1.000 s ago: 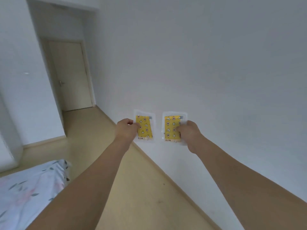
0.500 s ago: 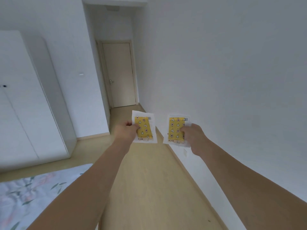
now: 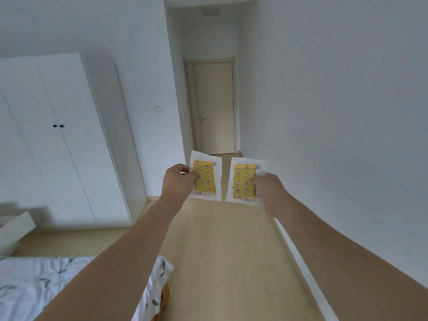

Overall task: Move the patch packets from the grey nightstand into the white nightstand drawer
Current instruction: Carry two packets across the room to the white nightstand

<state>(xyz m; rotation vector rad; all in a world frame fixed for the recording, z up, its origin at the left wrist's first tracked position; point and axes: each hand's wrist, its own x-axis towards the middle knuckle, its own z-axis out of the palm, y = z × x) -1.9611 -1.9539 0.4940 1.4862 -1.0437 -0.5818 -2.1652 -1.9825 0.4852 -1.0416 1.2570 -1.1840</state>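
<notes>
my left hand (image 3: pixel 178 181) pinching one packet (image 3: pixel 206 179), right hand (image 3: pixel 268 191) pinching the other packet (image 3: pixel 245 180), both held upright side by side above the floor (image 3: pixel 222 251), yellow star-and-moon print, small text too blurry to read

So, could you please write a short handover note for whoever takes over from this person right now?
Left hand: pinches one clear plastic packet with a yellow star-and-moon patch by its left edge, held up in front.
Right hand: grips a second yellow patterned patch packet by its right edge. The packets are side by side, apart.
Done: both packets are picked up and in the air.
Left: neither nightstand is in view; only a white wardrobe, a cream door and a floral-sheeted bed show. Find the white nightstand and put both packets in its drawer.
</notes>
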